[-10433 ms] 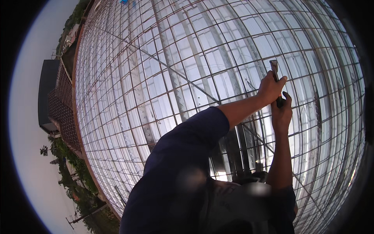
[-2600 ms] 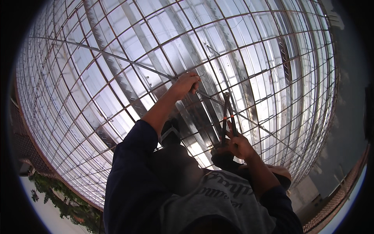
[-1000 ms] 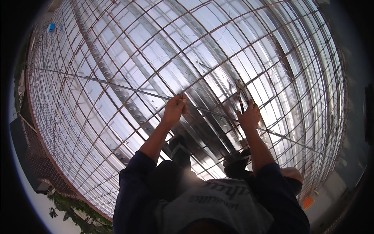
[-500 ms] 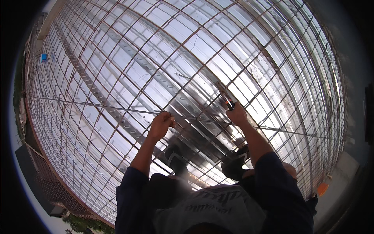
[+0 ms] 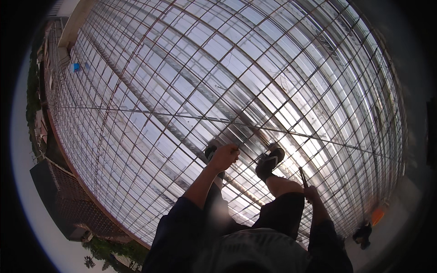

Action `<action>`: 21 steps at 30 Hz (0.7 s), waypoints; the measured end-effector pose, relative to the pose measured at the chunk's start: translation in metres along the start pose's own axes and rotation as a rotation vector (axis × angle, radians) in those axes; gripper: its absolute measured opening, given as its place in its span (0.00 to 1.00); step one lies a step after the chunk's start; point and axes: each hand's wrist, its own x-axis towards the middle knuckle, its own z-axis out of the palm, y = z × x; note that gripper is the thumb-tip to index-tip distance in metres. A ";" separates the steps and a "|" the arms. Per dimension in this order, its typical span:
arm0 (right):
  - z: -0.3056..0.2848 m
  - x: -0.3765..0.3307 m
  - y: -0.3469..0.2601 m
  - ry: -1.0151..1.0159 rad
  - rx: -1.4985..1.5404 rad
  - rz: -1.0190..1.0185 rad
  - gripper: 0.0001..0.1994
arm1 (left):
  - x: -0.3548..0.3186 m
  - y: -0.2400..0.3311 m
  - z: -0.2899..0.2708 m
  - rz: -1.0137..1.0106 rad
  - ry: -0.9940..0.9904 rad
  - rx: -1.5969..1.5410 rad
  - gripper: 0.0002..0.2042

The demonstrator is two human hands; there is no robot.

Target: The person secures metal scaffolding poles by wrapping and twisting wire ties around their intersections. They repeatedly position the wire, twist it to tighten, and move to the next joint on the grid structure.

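Observation:
My left hand [image 5: 225, 157] is closed, its fingertips pinched together above the rusty wire mesh [image 5: 253, 62]. Whatever it holds, if anything, is too small to make out. Lower and to the right, beside my bent knee, my right hand [image 5: 312, 194] grips a pair of pliers [image 5: 302, 176] with the jaws pointing up and away. A long, thin steel bar [image 5: 200, 117] runs crosswise over the mesh, a little beyond my left hand. My dark shoes [image 5: 269, 163] stand among the mesh bars on ribbed shiny metal decking [image 5: 218, 38].
A concrete beam [image 5: 76, 22] rises at the far left, near a small blue object [image 5: 76, 67]. An orange item [image 5: 377, 215] and a dark shape [image 5: 363, 235] lie at the lower right by a pale wall. The deck's edge curves along the left, with a roof [image 5: 75, 204] and trees beyond.
My right hand has drawn back with the pliers from the mesh to beside my knee. My left hand has moved away from the crosswise bar, nearer to me. The view has shifted.

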 end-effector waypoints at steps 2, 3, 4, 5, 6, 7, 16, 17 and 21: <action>0.016 -0.057 0.077 -0.149 0.025 0.198 0.18 | -0.052 -0.003 0.013 0.005 0.054 0.058 0.08; 0.020 -0.093 0.100 -0.196 -0.062 0.217 0.15 | -0.078 -0.006 0.018 0.043 0.086 0.180 0.08; 0.024 -0.123 0.129 -0.298 0.018 0.238 0.14 | -0.101 -0.015 0.020 0.036 0.033 0.097 0.09; 0.029 -0.141 0.157 -0.391 -0.107 0.248 0.14 | -0.130 0.014 0.017 -0.048 0.020 0.176 0.09; -0.002 -0.210 0.118 -0.383 -0.025 0.289 0.13 | -0.158 0.020 0.017 -0.111 0.004 0.222 0.08; -0.013 -0.217 0.121 -0.365 -0.003 0.209 0.13 | -0.173 0.028 0.014 -0.146 -0.030 0.279 0.08; -0.144 -0.200 0.109 -0.178 0.308 -0.152 0.12 | -0.387 0.057 0.012 -0.253 0.415 0.246 0.10; -0.166 -0.207 0.086 -0.087 0.337 -0.152 0.12 | -0.400 0.054 0.012 -0.257 0.445 0.158 0.11; -0.240 -0.229 0.030 0.043 0.476 -0.415 0.10 | -0.434 0.022 0.025 -0.274 0.531 -0.089 0.11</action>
